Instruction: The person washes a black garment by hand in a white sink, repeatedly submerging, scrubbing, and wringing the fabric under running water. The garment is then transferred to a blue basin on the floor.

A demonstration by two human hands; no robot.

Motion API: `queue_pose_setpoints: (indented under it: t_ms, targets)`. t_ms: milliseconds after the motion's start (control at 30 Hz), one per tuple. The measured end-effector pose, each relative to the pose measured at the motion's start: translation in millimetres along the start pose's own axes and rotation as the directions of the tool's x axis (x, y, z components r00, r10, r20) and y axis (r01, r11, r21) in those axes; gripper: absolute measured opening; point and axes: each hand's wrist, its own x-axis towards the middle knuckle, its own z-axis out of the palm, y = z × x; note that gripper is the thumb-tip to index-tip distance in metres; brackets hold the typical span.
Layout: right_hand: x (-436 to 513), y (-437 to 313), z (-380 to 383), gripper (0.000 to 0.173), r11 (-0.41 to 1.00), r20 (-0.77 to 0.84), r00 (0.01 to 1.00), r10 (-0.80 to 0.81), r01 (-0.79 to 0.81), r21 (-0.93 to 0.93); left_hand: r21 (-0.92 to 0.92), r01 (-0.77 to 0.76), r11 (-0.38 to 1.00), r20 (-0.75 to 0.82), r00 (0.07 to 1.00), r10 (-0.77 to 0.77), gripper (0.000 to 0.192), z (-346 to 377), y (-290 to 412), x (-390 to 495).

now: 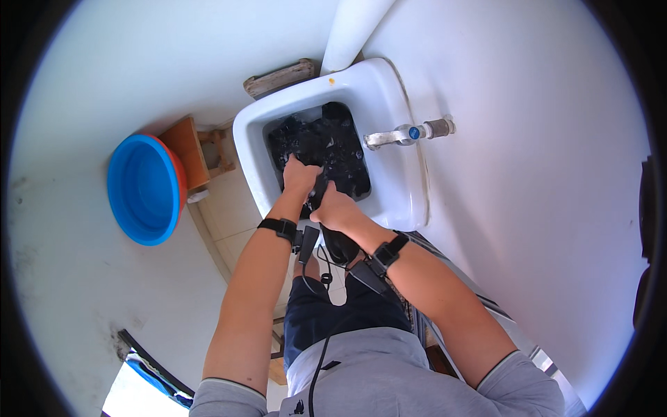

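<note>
A white ceramic sink point(247, 138) holds dark water and soaked black cloth point(341, 122). Both my hands are low in the basin, close together at its near side. My left hand point(301, 177) grips part of the black cloth, its fingertips partly hidden at the water's surface. Just to the right, my right hand point(337, 208) is closed around a bunched stretch of the same cloth. Below that hand, a black length point(338, 245) hangs over the sink's front rim; whether it joins the cloth in the water is hard to tell.
A metal tap point(388, 138) with a blue-marked cap juts from the right wall over the rim. At left, a blue basin point(143, 190) inside a red one rests by a wooden stool point(187, 151). A white pipe point(354, 31) rises behind the sink. Black straps with cables circle both wrists.
</note>
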Motion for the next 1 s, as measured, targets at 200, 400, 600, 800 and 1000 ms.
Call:
queue_pose_setpoints:
  t_ms: [200, 400, 600, 800, 1000]
  targets:
    - [1, 4, -15, 0.127, 0.996, 0.089, 0.993, -0.072, 0.067, 0.065, -0.019, 0.112, 0.994, 0.021, 0.994, -0.112, 0.077, -3, 7, -8]
    - [1, 12, -50, 0.123, 0.728, 0.293, 0.948, -0.128, -0.111, 0.677, -0.594, 0.345, 0.727, 0.412, 0.906, -0.093, 0.075, -34, 3, -44]
    - [-22, 31, -51, 0.075, 0.295, 0.455, 0.852, -0.26, -0.378, 0.877, -0.772, 0.393, 0.499, 0.372, 0.917, -0.147, 0.085, -39, -49, -57]
    - [-64, 41, -15, 0.062, -0.189, 0.468, 0.76, -0.451, -0.594, 0.782, -0.767, 0.633, 0.105, 0.639, 0.769, 0.03, 0.055, -9, -65, -42]
    - [-71, 39, -14, 0.06, -0.033, 0.459, 0.783, -0.42, -0.519, 0.854, -0.885, 0.365, 0.288, 0.388, 0.921, 0.025, 0.033, -22, -21, -40]
